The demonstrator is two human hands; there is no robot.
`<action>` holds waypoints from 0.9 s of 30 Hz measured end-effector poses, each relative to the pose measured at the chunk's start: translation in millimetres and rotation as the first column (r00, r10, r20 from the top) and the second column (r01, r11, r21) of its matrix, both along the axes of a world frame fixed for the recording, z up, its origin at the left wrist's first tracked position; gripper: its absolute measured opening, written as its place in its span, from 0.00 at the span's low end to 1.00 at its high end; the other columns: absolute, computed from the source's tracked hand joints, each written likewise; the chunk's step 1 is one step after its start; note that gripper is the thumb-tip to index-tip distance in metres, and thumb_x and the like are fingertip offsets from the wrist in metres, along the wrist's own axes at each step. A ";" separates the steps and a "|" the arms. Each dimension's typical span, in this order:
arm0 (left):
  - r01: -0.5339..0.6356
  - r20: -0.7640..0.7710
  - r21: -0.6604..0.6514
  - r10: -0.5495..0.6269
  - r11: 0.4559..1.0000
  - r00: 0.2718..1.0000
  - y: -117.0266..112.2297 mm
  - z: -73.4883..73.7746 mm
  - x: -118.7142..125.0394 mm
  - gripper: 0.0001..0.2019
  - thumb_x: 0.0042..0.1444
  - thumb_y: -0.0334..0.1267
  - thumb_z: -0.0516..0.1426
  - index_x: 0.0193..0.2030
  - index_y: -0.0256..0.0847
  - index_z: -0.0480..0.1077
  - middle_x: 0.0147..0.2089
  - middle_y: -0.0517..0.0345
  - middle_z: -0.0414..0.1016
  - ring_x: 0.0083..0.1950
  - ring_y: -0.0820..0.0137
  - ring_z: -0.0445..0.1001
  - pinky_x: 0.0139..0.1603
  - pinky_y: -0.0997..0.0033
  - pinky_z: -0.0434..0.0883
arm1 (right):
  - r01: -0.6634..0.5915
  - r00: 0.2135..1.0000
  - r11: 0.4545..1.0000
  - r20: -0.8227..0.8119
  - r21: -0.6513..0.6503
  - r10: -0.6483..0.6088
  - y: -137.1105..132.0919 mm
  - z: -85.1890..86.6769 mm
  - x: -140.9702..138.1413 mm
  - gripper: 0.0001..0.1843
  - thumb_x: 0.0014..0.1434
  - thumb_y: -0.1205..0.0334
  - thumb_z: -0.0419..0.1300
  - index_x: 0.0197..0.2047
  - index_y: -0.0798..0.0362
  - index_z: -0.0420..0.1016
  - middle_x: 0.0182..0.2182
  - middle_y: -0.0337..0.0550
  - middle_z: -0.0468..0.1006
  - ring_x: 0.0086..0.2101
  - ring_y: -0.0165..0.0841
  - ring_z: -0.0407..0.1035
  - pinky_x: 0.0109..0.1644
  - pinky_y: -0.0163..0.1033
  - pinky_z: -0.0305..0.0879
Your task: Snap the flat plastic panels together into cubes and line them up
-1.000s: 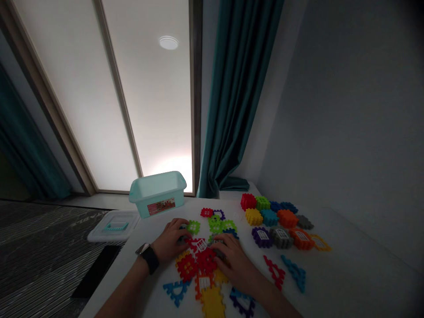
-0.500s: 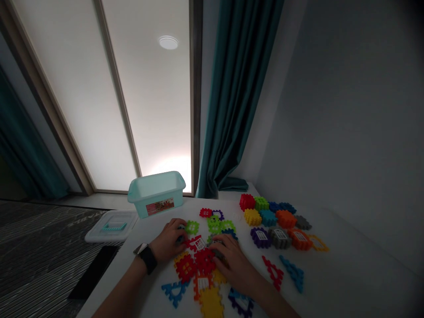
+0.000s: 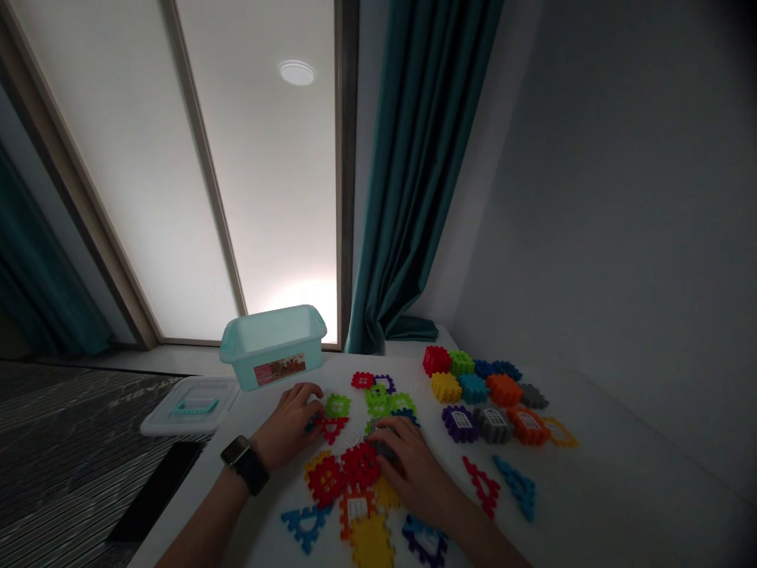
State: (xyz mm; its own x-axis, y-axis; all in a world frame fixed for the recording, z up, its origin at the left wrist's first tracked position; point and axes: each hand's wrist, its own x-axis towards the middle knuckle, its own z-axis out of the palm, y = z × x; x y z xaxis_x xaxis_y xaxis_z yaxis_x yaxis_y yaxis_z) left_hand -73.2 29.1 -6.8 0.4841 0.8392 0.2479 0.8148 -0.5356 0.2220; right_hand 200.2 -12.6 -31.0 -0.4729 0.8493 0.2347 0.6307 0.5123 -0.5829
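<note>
My left hand (image 3: 289, 426) rests on the left of a pile of interlocking plastic building pieces. Its curled fingers are at a red triangular piece (image 3: 333, 428), gripping its left end; a dark blue piece (image 3: 311, 422) shows partly under them. My right hand (image 3: 411, 465) bends its fingers and thumb round a grey piece (image 3: 385, 450), mostly covered by the hand. Two red square pieces (image 3: 360, 465) lie between the hands. Beyond the fingers are a green square piece (image 3: 337, 405) and several more green ones (image 3: 378, 401). Closer to me are a yellow piece (image 3: 372, 541) and a blue triangle (image 3: 306, 526).
Sorted stacks of pieces, such as an orange stack (image 3: 505, 390) and a purple stack (image 3: 460, 424), stand on the right. A mint plastic bin (image 3: 275, 343) is at the back left, beside a translucent lid (image 3: 159, 414). Red (image 3: 482, 485) and blue triangles (image 3: 516, 487) lie right of my forearm.
My left hand has drawn back left, and the red triangular piece has moved left with it, away from the red squares. My right hand stays at the grey piece. The view has shifted slightly.
</note>
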 end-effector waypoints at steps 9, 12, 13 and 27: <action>-0.001 0.062 -0.145 0.010 0.989 0.998 -2.3 3.9 5.1 0.05 0.60 0.31 0.56 0.39 0.43 0.71 0.43 0.55 0.77 0.46 0.61 0.74 0.50 0.62 0.67 | -0.003 1.000 1.000 0.003 0.012 0.003 -0.8 1.3 -0.6 0.17 0.62 0.68 0.54 0.52 0.46 0.71 0.55 0.47 0.70 0.58 0.43 0.62 0.63 0.53 0.60; -0.009 0.145 -0.160 0.033 0.987 0.989 -2.1 3.0 8.2 0.04 0.61 0.33 0.55 0.39 0.42 0.71 0.43 0.55 0.78 0.46 0.62 0.74 0.49 0.64 0.68 | 0.001 1.000 0.999 0.000 0.032 -0.001 -1.2 2.0 -0.9 0.16 0.62 0.68 0.54 0.52 0.46 0.72 0.54 0.47 0.71 0.57 0.43 0.63 0.63 0.52 0.61; -0.006 0.175 -0.167 0.035 0.986 0.984 -2.5 2.8 10.1 0.04 0.61 0.34 0.54 0.39 0.42 0.70 0.42 0.55 0.78 0.45 0.63 0.75 0.48 0.65 0.69 | 0.005 1.000 0.999 -0.003 0.042 -0.005 -1.2 1.9 -1.0 0.16 0.62 0.68 0.54 0.52 0.46 0.72 0.54 0.46 0.72 0.57 0.43 0.64 0.63 0.51 0.61; 0.283 0.725 -0.349 0.066 0.894 0.686 -13.0 3.7 36.6 0.06 0.57 0.40 0.58 0.34 0.39 0.69 0.33 0.59 0.72 0.35 0.68 0.69 0.41 0.67 0.68 | 0.111 0.992 0.923 -0.099 0.368 -0.080 4.6 -7.8 3.8 0.18 0.66 0.67 0.55 0.56 0.44 0.70 0.56 0.48 0.69 0.58 0.44 0.63 0.62 0.56 0.66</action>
State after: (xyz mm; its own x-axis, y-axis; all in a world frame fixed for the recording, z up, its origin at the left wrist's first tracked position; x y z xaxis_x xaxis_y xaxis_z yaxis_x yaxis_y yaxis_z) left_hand -36.6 16.1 -3.1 0.4030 0.8919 0.2055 0.2585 -0.3262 0.9093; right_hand 204.0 -7.9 -38.8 -0.3600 0.7339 0.5760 0.6470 0.6412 -0.4126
